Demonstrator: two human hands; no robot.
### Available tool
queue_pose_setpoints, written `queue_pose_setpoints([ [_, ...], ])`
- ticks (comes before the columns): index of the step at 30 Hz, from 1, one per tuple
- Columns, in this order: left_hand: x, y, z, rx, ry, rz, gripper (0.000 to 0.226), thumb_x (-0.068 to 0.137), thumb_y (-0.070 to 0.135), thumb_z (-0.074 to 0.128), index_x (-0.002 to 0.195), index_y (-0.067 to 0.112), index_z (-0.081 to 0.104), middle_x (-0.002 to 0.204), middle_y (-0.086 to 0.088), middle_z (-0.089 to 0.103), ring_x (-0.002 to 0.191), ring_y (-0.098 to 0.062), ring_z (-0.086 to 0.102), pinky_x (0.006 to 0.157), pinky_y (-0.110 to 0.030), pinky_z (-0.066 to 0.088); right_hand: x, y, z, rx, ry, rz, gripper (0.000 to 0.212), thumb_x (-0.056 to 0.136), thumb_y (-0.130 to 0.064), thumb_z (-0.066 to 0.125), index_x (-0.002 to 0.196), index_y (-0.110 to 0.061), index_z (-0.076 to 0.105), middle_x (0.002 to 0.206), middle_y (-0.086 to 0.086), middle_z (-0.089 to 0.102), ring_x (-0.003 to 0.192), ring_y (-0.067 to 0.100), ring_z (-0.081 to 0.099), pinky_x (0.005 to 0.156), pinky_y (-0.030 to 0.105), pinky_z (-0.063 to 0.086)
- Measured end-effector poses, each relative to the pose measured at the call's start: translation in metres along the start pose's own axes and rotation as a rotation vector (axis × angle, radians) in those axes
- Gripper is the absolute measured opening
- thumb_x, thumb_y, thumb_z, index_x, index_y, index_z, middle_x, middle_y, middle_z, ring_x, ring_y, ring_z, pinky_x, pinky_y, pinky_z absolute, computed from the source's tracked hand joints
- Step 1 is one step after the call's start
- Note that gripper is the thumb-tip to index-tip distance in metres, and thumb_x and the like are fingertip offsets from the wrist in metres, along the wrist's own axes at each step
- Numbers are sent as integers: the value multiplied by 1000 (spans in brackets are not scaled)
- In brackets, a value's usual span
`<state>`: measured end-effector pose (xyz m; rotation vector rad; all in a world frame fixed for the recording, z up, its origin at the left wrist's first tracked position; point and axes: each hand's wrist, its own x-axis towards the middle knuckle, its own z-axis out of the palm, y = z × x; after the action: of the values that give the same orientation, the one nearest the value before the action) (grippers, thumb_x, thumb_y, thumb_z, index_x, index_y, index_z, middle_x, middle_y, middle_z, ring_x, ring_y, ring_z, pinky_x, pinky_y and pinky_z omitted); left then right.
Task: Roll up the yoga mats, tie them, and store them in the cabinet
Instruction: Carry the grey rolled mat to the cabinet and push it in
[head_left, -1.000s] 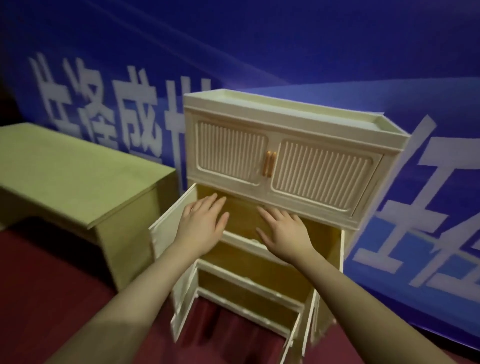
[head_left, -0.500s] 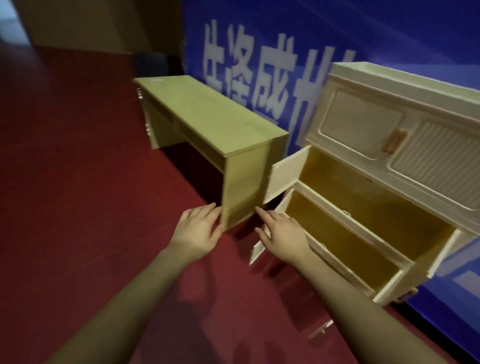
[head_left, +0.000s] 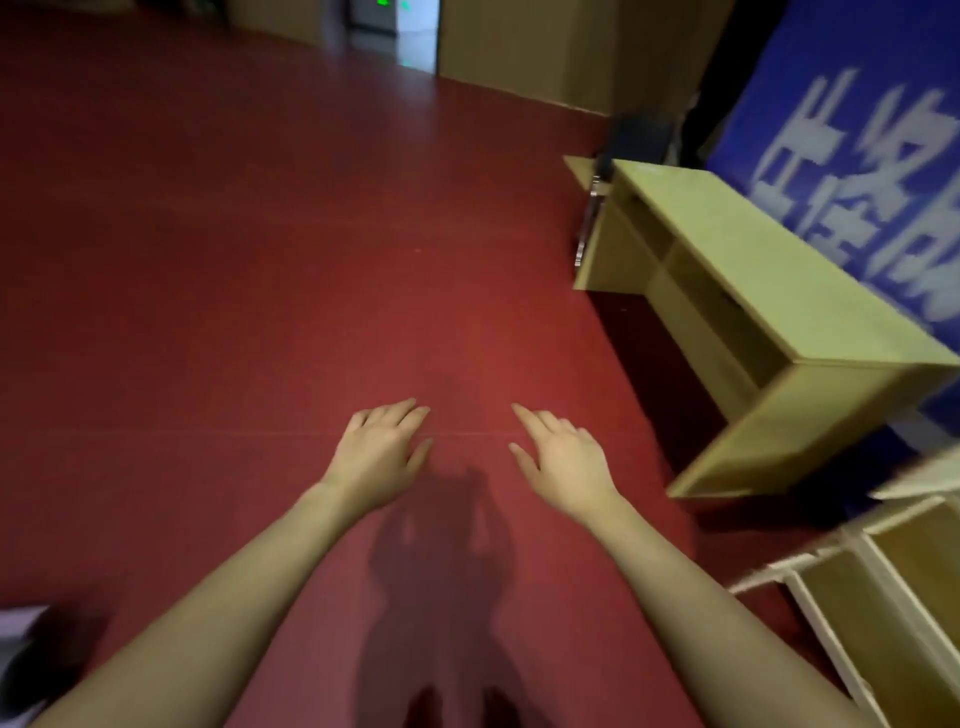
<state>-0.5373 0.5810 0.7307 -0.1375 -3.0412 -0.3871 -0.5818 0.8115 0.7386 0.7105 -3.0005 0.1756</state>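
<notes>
Cabinet (head_left: 883, 587): cream, doors open, at 4 o'clock, edge of view.
Left hand (head_left: 376, 454): fingers straight and spread, holding nothing, over red floor (head_left: 234, 260).
Right hand (head_left: 563, 462): likewise wide, empty.
Tabletop (head_left: 769, 265): bare wooden desk at 2 o'clock.
Banner (head_left: 852, 140): blue, white characters, blurred, unreadable.
</notes>
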Motion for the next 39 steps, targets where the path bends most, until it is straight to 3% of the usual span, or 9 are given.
queue_pose_setpoints([
  [7, -39, -153, -35, 4, 38, -250, 92, 72, 61, 1, 141, 17, 44, 149, -3, 40, 135, -21, 38, 107, -34, 25, 102, -152, 29, 11, -86, -249, 53, 99, -41, 39, 148, -21, 32, 138, 0, 48, 122, 26, 48, 95, 38, 38],
  [12, -42, -267, -43, -15, 47, -376, 77, 82, 57, 15, 141, 15, 44, 148, -5, 40, 135, -24, 38, 108, -38, 24, 184, -248, 71, 22, -130, -349, 52, 99, -39, 40, 147, -21, 33, 137, 2, 48, 123, 27, 48, 94, 39, 38],
  [21, -46, -428, -82, 45, 48, -470, 86, 76, 58, 7, 138, 15, 47, 145, -6, 44, 132, -25, 42, 105, -38, 28, 279, -405, 121, 55, -208, -455, 49, 99, -37, 41, 144, -18, 39, 135, 5, 51, 120, 29, 50, 93, 39, 39],
  [29, -102, -556, -105, 25, 16, -437, 86, 75, 58, 5, 140, 19, 45, 147, -4, 42, 133, -23, 40, 105, -35, 26, 290, -546, 140, 34, -181, -396, 47, 99, -37, 39, 144, -23, 38, 137, 1, 49, 122, 26, 48, 95, 38, 38],
  [34, -169, -618, -123, -23, -7, -388, 85, 76, 57, 9, 137, 14, 49, 143, -8, 47, 129, -27, 45, 103, -38, 31, 260, -646, 150, 119, -196, -234, 46, 100, -35, 40, 143, -20, 40, 136, 5, 50, 122, 28, 48, 95, 38, 38],
  [39, -230, -661, -134, -13, -38, -413, 89, 73, 59, 5, 138, 16, 47, 145, -5, 44, 130, -26, 43, 102, -36, 29, 227, -718, 157, 125, -221, -226, 46, 99, -35, 41, 142, -19, 40, 136, 6, 51, 121, 29, 49, 95, 37, 39],
])
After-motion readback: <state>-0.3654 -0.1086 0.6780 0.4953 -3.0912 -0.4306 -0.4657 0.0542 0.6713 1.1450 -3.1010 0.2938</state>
